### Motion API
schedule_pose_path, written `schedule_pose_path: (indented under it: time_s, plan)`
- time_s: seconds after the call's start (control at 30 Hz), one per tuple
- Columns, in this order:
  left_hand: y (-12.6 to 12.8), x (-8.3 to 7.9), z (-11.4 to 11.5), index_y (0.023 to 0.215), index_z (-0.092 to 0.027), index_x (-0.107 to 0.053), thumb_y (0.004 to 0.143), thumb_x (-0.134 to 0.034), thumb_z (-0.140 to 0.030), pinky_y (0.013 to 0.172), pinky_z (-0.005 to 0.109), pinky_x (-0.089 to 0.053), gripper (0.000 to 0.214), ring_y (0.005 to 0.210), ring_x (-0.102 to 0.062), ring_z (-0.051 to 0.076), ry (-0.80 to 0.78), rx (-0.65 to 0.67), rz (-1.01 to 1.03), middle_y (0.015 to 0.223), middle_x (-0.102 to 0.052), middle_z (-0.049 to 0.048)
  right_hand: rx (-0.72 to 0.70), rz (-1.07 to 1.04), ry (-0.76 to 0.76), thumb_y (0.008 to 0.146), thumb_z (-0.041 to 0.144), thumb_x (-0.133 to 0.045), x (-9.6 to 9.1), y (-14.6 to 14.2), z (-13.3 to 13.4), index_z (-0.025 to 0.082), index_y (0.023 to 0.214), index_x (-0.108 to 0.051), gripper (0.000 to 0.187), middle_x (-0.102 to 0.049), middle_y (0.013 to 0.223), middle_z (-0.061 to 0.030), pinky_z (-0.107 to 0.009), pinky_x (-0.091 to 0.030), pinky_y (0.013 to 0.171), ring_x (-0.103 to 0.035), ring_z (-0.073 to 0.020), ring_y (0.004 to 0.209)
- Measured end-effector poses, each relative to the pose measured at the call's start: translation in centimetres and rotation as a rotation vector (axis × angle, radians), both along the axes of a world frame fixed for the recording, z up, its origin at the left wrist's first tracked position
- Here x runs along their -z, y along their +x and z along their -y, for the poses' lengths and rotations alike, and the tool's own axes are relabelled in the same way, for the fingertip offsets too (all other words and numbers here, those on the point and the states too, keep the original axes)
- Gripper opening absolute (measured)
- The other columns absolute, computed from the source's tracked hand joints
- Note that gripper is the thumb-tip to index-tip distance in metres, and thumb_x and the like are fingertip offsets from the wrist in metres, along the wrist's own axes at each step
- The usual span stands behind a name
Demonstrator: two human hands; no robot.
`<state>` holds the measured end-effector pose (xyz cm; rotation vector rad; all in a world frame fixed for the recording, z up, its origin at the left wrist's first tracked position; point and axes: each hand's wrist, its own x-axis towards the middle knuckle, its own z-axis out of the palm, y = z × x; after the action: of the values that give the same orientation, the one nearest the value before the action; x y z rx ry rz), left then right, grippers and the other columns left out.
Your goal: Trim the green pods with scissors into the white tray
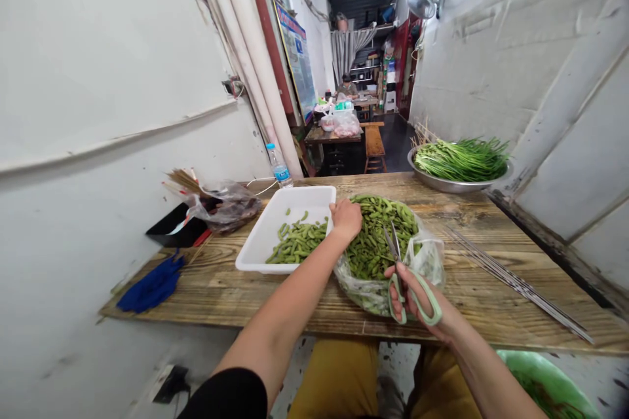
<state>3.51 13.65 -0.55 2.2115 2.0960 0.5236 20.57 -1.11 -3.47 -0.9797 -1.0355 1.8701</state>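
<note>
My right hand (417,301) holds scissors (422,298) with pale green handles, blades pointing up and slightly parted over the soybean pods. Green soybean pods (381,236) fill a clear plastic bag (427,258) that lies spread open on the table. My left hand (346,217) is closed at the left edge of this heap, beside the white tray's right wall. Its fingertips are turned away, so what they pinch, if anything, is hidden. More pods (299,240) lie loose in the white plastic tray (263,229) on the left.
Several metal skewers (521,285) lie on the wooden table (221,291) at right. Behind them stands a metal bowl (459,184) of green stalks. At left are a blue cloth (152,285), a black container (171,229), a plastic bag (230,203) and a water bottle (279,167). A green basin (545,373) sits below.
</note>
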Motion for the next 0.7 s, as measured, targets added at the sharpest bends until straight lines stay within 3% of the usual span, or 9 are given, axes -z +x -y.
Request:
schedule_pose_path:
  time_s: [0.17,0.37,0.47,0.7]
  plan:
    - [-0.4,-0.7,1.6,0.08,-0.019,-0.068,0.082,-0.054,-0.03,0.087,0.043,-0.032,0.018,0.104,-0.049,0.029,0.05,0.133,0.029,0.097,-0.064,0.0098,0.044,0.119,0.066,0.078,0.063,-0.053,-0.7,0.1,0.7,0.02,0.095,-0.049,0.047,-0.051,0.06,0.0047,-0.022,-0.044,0.041,-0.047,-0.0098,0.046]
    - [-1.1,-0.5,5.3,0.085,-0.016,-0.068,0.082,-0.052,-0.03,0.077,0.028,-0.042,0.022,0.074,-0.06,0.016,-0.15,0.432,0.493,0.076,-0.069,0.0026,0.101,0.334,0.057,0.074,0.064,-0.057,-1.2,0.6,0.9,0.021,0.083,-0.048,0.044,-0.048,0.055,0.0065,-0.02,-0.038,0.033,-0.043,-0.0086,0.039]
    - [-1.3,-0.6,6.9,0.082,-0.014,-0.07,0.079,-0.055,-0.031,0.071,0.024,-0.043,0.023,0.071,-0.06,0.015,-0.208,0.463,0.655,0.073,-0.069,0.0022,0.052,0.415,0.092,0.073,0.059,-0.06,-1.6,0.6,1.0,0.021,0.075,-0.045,0.041,-0.045,0.052,0.0079,-0.018,-0.035,0.03,-0.041,-0.0073,0.035]
    - [-1.7,-2.1,8.0,0.077,-0.013,-0.072,0.074,-0.06,-0.033,0.068,0.024,-0.044,0.023,0.066,-0.06,0.015,-0.3,0.483,0.738,0.068,-0.069,0.0017,-0.022,0.496,0.253,0.077,0.052,-0.061,-2.1,0.5,1.3,0.022,0.082,-0.051,0.033,-0.041,0.049,0.0086,-0.018,-0.034,0.031,-0.037,-0.0071,0.034]
